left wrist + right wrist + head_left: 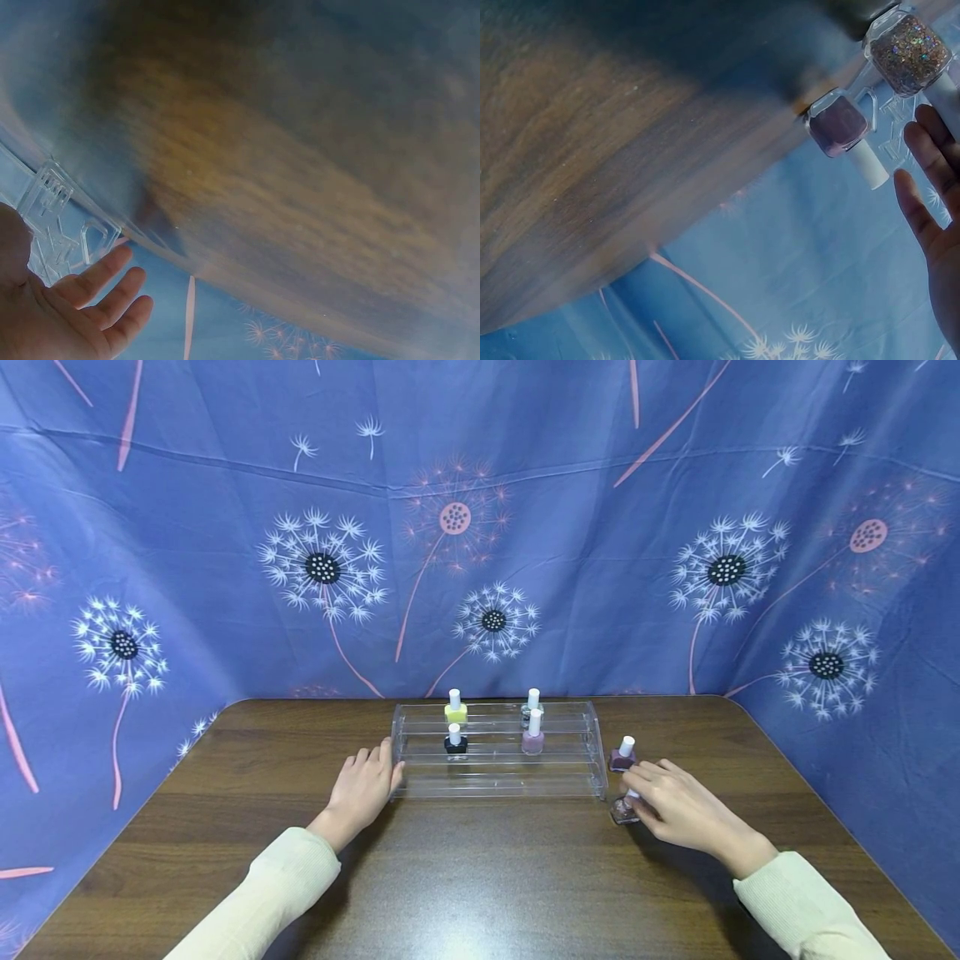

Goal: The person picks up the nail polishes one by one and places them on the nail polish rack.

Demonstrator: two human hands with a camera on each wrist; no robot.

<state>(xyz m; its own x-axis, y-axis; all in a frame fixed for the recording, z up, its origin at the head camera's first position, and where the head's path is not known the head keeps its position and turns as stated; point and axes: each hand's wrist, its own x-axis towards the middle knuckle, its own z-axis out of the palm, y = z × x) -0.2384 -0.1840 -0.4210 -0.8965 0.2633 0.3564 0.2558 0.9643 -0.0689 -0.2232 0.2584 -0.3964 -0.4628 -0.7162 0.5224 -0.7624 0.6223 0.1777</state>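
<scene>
A clear acrylic tiered rack (498, 789) stands on the table with several nail polish bottles on it: a yellow one (456, 714), a black one (455, 745), a mauve one (533, 742) and a dark-speckled one (528, 718) partly hidden behind the mauve. My left hand (362, 789) touches the rack's left end, fingers loosely extended. Beyond the rack's right end, my right hand (678, 802) pinches the white cap of a glitter nail polish bottle (911, 56), low by the tabletop. Just behind it stands a dark purple nail polish bottle (622, 759) with a white cap.
The dark wood-grain table (465, 877) has rounded back corners. Blue cloth with a dandelion print (570, 568) hangs right behind the table and along both sides.
</scene>
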